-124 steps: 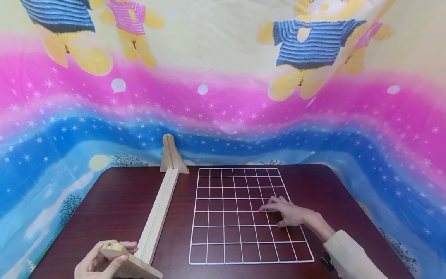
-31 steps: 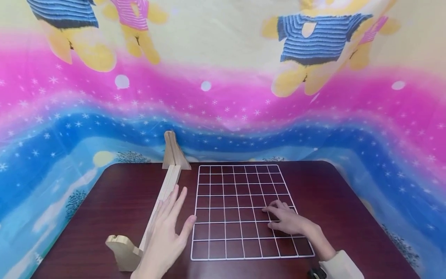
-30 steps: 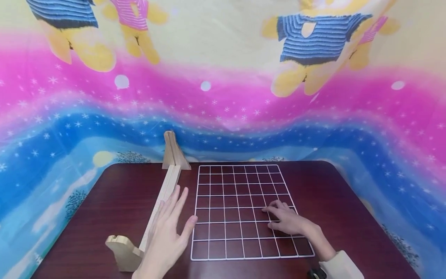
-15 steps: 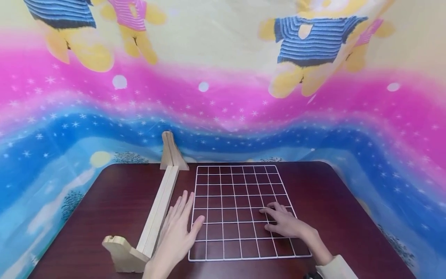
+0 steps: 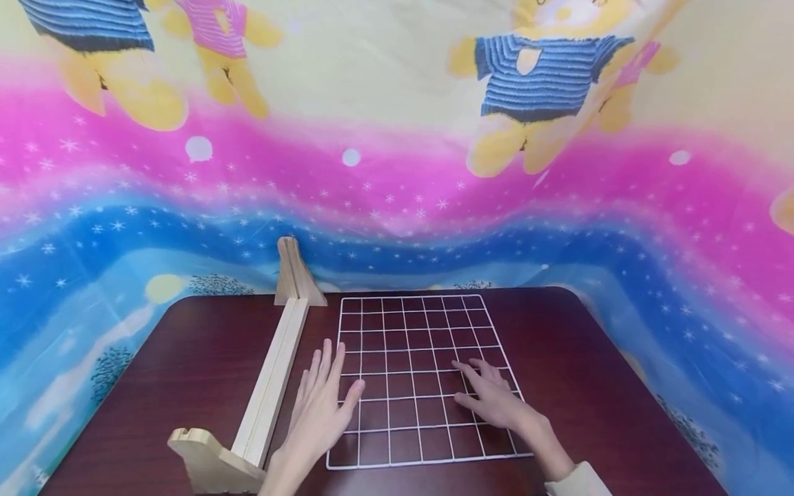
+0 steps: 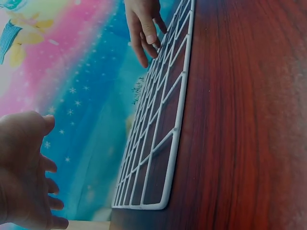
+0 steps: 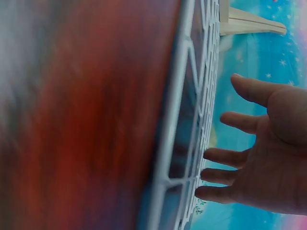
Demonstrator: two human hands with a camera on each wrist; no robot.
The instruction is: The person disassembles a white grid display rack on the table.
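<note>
A white wire grid panel [image 5: 409, 373] lies flat on the dark red-brown table. My left hand [image 5: 324, 406], fingers extended and thumb spread, is over its left edge and holds nothing. Over the right part of the grid is my right hand [image 5: 491, 398], its fingers spread and holding nothing; in the right wrist view its fingertips [image 7: 211, 191] come close to the wires, and contact is unclear. Left of the grid stands a wooden frame: a long pale grooved bar [image 5: 271, 382] between a far end piece [image 5: 298, 275] and a near end piece [image 5: 211, 463]. My left forearm is close beside the near end piece.
A printed cloth [image 5: 397, 207] with bears and snowflakes hangs behind the table and along its sides. The table [image 5: 583, 386] has rounded far corners, and bare tabletop shows right of the grid and left of the wooden frame.
Some four seconds ago my left hand held the near wooden end piece; it has let go and moved right to the grid's edge. My right hand's fingers have spread a little more.
</note>
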